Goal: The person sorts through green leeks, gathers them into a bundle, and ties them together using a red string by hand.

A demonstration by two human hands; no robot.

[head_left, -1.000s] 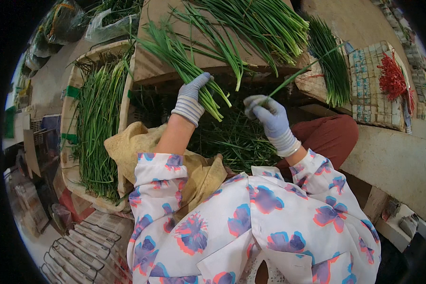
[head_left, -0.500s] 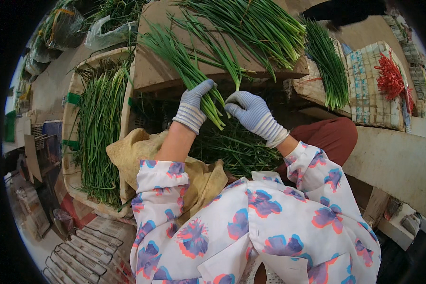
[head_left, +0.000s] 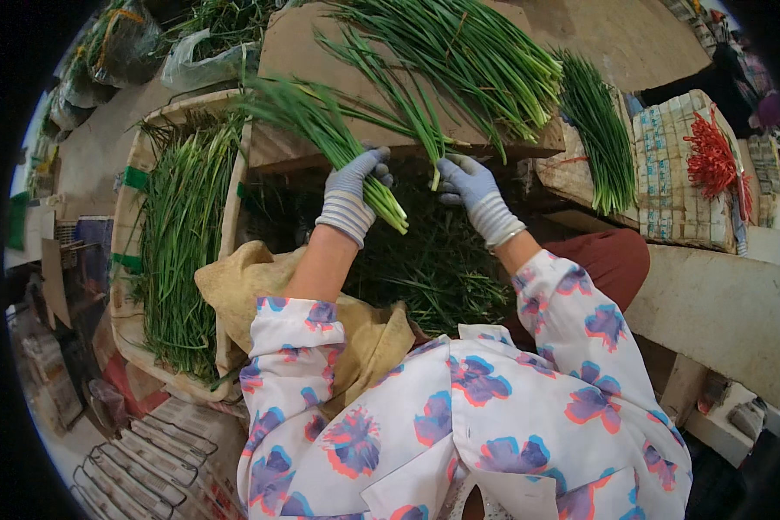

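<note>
In my gloved left hand (head_left: pixel 354 192), a small bunch of garlic chives (head_left: pixel 321 130) is gripped, its pale ends pointing down toward me and its leaves fanning up to the left. My right hand (head_left: pixel 475 192), in a matching blue-and-white striped glove, has its fingers curled at the pale ends of a few loose chives (head_left: pixel 422 121). Those chives lie across the front edge of a brown board (head_left: pixel 290 52). A large pile of garlic chives (head_left: pixel 468 61) rests on the board behind both hands.
A cream crate (head_left: pixel 130 208) full of chives stands at left. Below my hands lie loose green leaves (head_left: pixel 433 269). To the right are a tidy chive bundle (head_left: pixel 600 134) and red ties (head_left: pixel 715 156) on a wrapped block (head_left: pixel 667 191). Another person's dark sleeve (head_left: pixel 706 87) shows at far right.
The bunch in my left hand has swung a little leftward at its leafy end. My right fingers have shifted slightly right along the loose chives. The other person's dark shape moved farther right.
</note>
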